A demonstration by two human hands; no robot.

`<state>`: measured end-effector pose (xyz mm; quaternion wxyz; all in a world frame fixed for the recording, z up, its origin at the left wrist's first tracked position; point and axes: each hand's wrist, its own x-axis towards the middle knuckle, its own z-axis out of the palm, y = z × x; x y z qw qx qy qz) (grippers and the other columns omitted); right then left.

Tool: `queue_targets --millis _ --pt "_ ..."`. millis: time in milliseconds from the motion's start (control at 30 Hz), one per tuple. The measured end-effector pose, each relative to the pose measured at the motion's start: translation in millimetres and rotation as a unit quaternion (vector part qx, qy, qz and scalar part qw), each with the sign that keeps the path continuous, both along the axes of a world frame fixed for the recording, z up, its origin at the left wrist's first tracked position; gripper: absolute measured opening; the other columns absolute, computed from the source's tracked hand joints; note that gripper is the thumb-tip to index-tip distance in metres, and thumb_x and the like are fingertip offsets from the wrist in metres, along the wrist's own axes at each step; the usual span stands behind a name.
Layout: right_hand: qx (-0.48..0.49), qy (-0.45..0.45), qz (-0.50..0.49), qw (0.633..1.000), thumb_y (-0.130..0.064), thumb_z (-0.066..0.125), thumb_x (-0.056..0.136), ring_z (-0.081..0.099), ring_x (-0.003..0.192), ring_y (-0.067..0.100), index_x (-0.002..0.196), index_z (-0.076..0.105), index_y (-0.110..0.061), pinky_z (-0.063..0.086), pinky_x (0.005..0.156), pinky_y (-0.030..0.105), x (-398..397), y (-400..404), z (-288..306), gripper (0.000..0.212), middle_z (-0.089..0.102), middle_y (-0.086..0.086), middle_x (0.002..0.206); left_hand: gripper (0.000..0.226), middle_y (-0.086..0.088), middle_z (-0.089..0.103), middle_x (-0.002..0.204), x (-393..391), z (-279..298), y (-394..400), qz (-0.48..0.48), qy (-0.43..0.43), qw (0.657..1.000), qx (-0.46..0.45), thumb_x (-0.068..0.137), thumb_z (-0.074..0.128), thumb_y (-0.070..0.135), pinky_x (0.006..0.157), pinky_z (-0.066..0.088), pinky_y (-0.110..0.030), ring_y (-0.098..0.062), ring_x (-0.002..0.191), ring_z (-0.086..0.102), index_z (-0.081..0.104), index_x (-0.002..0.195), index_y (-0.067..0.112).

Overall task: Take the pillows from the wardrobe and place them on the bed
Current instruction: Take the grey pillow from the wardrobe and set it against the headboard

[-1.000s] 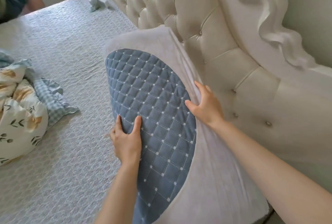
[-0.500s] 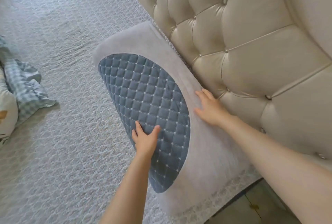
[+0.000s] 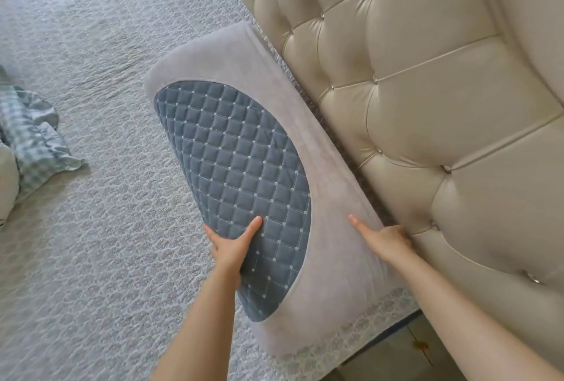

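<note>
A grey pillow [image 3: 331, 136] with a blue quilted panel lies flat on the bed [image 3: 100, 44], its long side against the headboard. My left hand [image 3: 230, 247] grips the pillow's near left edge, thumb on the blue panel and fingers underneath. On the grey strip beside the headboard, my right hand [image 3: 385, 240] holds the pillow's right edge. One finger is stretched out on top and the others are tucked down between pillow and headboard. The wardrobe is out of view.
A cream tufted headboard [image 3: 427, 90] fills the right side. A checked blue bedding bundle [image 3: 33, 136] lies at the left edge of the bed. The mattress corner and a patch of floor [image 3: 406, 350] show at the bottom right.
The pillow has come down from leaning on the headboard to lying flat beside it. Both hands have slid toward its near end and now hold its edges.
</note>
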<state>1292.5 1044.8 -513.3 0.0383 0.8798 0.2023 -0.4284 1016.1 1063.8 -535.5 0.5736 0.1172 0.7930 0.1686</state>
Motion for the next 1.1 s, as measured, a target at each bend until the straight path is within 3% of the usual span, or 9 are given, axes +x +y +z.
queue_targets --millis 67,167,267,467,567,667,733,800,1100 --pt "-0.001 0.026 -0.037 0.999 -0.087 0.056 0.059 0.034 0.138 0.04 0.147 0.02 0.009 0.031 0.112 0.049 4 -9 -1 0.135 0.031 0.025 0.153 0.147 -0.009 0.016 0.163 -2 -1 5 0.002 0.003 1.0 -0.003 0.046 0.09 0.063 0.108 0.029 -0.07 -0.04 0.143 0.028 -0.018 0.147 0.053" --pt "0.049 0.072 -0.06 0.994 -0.083 0.057 0.064 0.041 0.134 0.039 0.143 0.034 0.006 0.034 0.11 0.05 3 -13 0 0.122 0.04 0.023 0.148 0.151 -0.011 0.017 0.162 -3 -3 7 0.002 0.001 1.0 0.005 0.04 0.091 0.063 0.108 0.031 -0.069 -0.04 0.142 0.03 -0.015 0.147 0.056" --pt "0.083 0.009 -0.021 0.996 -0.075 0.058 0.074 0.04 0.133 0.041 0.141 0.037 0.003 0.033 0.109 0.05 -1 -10 5 0.106 0.041 0.026 0.145 0.146 -0.01 0.018 0.162 4 -2 10 0.006 -0.005 1.0 0.015 0.045 0.09 0.062 0.108 0.033 -0.067 -0.041 0.14 0.033 -0.015 0.146 0.057" --pt "0.178 -0.032 0.01 0.983 -0.034 0.068 0.084 0.057 0.114 0.039 0.127 0.052 0.008 0.047 0.094 0.042 9 -3 30 0.062 0.059 0.025 0.126 0.133 -0.011 0.016 0.162 22 -5 34 0.025 0.014 0.999 0.043 0.056 0.087 0.06 0.105 0.035 -0.062 -0.042 0.14 0.033 -0.009 0.148 0.058" --pt "0.201 -0.04 -0.017 0.979 -0.029 0.07 0.085 0.043 0.132 0.037 0.145 0.03 0.006 0.038 0.107 0.044 3 -27 31 0.08 0.043 0.024 0.145 0.132 -0.013 0.014 0.161 24 -7 35 0.023 0.034 0.998 0.037 0.056 0.087 0.061 0.104 0.036 -0.062 -0.043 0.139 0.033 -0.007 0.148 0.058" --pt "0.135 0.109 -0.181 0.968 -0.042 0.074 0.081 0.036 0.137 0.036 0.151 0.012 -0.008 0.038 0.106 0.055 -8 -51 21 0.1 0.03 0.015 0.155 0.131 -0.014 0.011 0.161 28 -8 35 0.032 0.041 0.998 0.042 0.057 0.087 0.06 0.105 0.034 -0.062 -0.042 0.14 0.031 -0.006 0.148 0.058" --pt "0.097 0.214 -0.339 0.911 -0.044 0.075 0.078 0.038 0.134 0.041 0.15 0.019 -0.022 0.043 0.093 0.066 -10 -50 13 0.094 0.033 0.012 0.153 0.13 -0.014 0.013 0.162 27 -9 35 0.028 0.039 0.998 0.051 0.058 0.087 0.059 0.106 0.034 -0.061 -0.041 0.14 0.032 -0.006 0.149 0.056" --pt "0.081 0.244 -0.428 0.866 -0.045 0.077 0.076 0.038 0.132 0.046 0.148 0.026 -0.026 0.04 0.083 0.075 -7 -41 9 0.09 0.036 0.015 0.15 0.128 -0.014 0.014 0.162 25 -10 32 0.009 0.04 0.997 0.06 0.061 0.085 0.059 0.107 0.035 -0.059 -0.041 0.139 0.034 -0.006 0.151 0.054" --pt "0.032 0.263 -0.453 0.851 -0.05 0.073 0.078 0.03 0.135 0.049 0.149 0.024 -0.026 0.031 0.084 0.081 -8 -21 -1 0.089 0.028 0.017 0.153 0.117 -0.016 0.001 0.159 14 -10 51 -0.154 0.041 0.983 0.096 0.065 0.082 0.06 0.11 0.028 -0.063 -0.046 0.14 0.027 0.0 0.147 0.061"
